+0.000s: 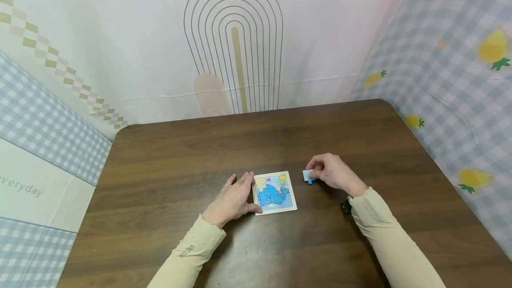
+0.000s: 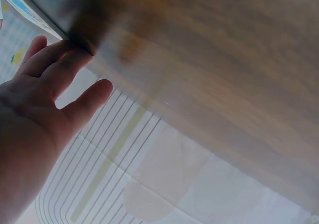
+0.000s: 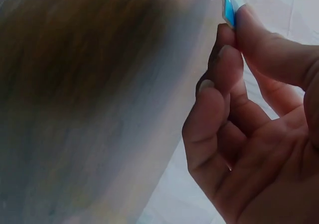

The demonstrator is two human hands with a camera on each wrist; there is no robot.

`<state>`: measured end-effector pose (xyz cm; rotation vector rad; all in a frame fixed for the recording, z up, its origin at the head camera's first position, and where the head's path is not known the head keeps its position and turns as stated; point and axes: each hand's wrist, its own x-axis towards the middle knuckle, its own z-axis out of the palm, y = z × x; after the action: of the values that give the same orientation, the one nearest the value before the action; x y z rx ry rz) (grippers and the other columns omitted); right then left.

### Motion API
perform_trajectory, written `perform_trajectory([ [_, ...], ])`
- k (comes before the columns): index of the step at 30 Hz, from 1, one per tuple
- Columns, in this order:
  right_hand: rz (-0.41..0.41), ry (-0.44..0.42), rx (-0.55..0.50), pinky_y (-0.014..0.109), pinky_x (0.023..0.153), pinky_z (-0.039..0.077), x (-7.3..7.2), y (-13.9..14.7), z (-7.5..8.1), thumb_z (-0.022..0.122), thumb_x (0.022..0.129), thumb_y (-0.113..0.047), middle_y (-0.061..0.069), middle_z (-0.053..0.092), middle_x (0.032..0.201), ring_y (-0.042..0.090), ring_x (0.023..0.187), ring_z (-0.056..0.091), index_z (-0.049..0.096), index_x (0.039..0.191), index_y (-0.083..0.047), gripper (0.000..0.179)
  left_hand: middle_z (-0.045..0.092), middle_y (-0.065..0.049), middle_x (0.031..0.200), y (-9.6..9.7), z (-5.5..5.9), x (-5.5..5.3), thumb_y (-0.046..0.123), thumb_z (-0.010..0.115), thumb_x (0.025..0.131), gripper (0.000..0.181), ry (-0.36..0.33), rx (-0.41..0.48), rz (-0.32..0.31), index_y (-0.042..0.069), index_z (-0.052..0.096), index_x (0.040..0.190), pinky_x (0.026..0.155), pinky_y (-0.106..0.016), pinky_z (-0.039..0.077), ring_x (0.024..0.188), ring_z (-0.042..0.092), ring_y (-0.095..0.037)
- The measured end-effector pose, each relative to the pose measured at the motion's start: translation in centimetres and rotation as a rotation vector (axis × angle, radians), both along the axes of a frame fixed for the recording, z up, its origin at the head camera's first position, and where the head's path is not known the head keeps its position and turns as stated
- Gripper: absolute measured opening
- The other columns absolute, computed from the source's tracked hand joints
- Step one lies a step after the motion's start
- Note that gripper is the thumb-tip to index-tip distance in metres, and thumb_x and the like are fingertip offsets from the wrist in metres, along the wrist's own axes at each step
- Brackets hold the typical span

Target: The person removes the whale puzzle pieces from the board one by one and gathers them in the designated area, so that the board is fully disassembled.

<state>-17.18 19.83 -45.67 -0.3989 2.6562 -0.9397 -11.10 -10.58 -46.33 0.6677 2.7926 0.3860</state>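
A small square jigsaw puzzle with a pale frame lies flat on the table; it pictures a blue whale-like animal and a yellow sun. Along its left side rests my left hand, fingertips at the upper left edge and thumb at the lower left corner. The left wrist view shows these fingers fairly straight against the frame's edge. To the right of the puzzle, my right hand pinches a light blue puzzle piece between thumb and fingers. Part of that piece is hidden by the fingertips, and its rounded knob points toward me.
The brown wooden table has rounded far corners. Behind it hangs a white cloth with arch patterns, and a checked cloth borders the right side. A small black object shows by the right cuff.
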Motion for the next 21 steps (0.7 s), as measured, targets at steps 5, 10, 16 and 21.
perform_trajectory([
  [5, 0.010, -0.010, -0.002, 0.031, 0.061, 0.046, -0.34, 0.38, -0.32, 0.073, 0.086, -0.011, 0.001, 0.060, 0.074, 0.018, 0.066, 0.051, 0.072, 0.093, -0.010, 0.006, 0.040, -0.021, 0.149, -0.13, -0.06, 0.07, 0.052, 0.076, 0.077, 0.101, 0.009, 0.006, -0.001, -0.006, 0.033, 0.147, 0.116, -0.051, 0.021, 0.140, 0.035, -0.028],
  [10, -0.006, -0.002, 0.012, 0.031, 0.063, 0.046, -0.53, 0.40, -0.45, 0.073, 0.087, -0.010, 0.003, 0.060, 0.078, 0.019, 0.069, 0.052, 0.071, 0.094, -0.007, 0.008, 0.041, -0.020, 0.148, -0.03, -0.05, 0.00, 0.052, 0.076, 0.077, 0.101, 0.031, 0.009, -0.004, -0.006, 0.033, 0.147, 0.116, -0.050, 0.022, 0.139, 0.037, -0.027],
  [16, -0.041, 0.004, 0.034, 0.031, 0.066, 0.046, -0.67, 0.26, -0.68, 0.073, 0.087, -0.010, 0.005, 0.061, 0.081, 0.019, 0.072, 0.052, 0.070, 0.095, -0.003, 0.011, 0.040, -0.021, 0.148, -0.01, -0.06, 0.10, 0.051, 0.076, 0.077, 0.100, 0.028, 0.007, 0.006, -0.006, 0.032, 0.147, 0.115, -0.049, 0.025, 0.139, 0.037, -0.027],
  [21, -0.058, -0.009, 0.031, 0.031, 0.065, 0.046, -0.57, 0.28, -0.93, 0.072, 0.087, -0.010, 0.006, 0.060, 0.080, 0.020, 0.072, 0.052, 0.068, 0.094, -0.003, 0.011, 0.039, -0.022, 0.148, -0.06, -0.19, 0.21, 0.051, 0.076, 0.078, 0.100, 0.011, 0.003, 0.010, -0.006, 0.032, 0.147, 0.114, -0.048, 0.026, 0.140, 0.036, -0.027],
])
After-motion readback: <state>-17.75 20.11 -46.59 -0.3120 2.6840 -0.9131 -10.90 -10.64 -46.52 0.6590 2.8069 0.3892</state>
